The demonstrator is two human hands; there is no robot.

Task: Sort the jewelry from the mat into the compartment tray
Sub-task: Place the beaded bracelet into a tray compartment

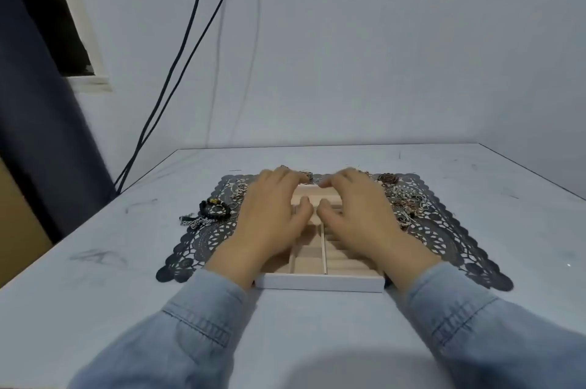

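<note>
A pale compartment tray [320,282] with beige dividers lies in the middle of a dark lace mat [196,249]. My left hand [269,217] and my right hand [358,214] hover side by side over the tray, palms down, fingers spread and curled toward its far edge, holding nothing that I can see. A black bead bracelet [215,208] and a silver chain [196,221] lie on the mat's left part. A heap of mixed chains and rings [404,201] lies on the mat to the right of the tray. More jewelry behind the tray is mostly hidden by my fingers.
The mat sits on a white table [95,261] against a pale wall. Two black cables [177,71] hang down the wall to the table's far left corner. A dark curtain [38,134] hangs at the left. Denim sleeves cover both forearms.
</note>
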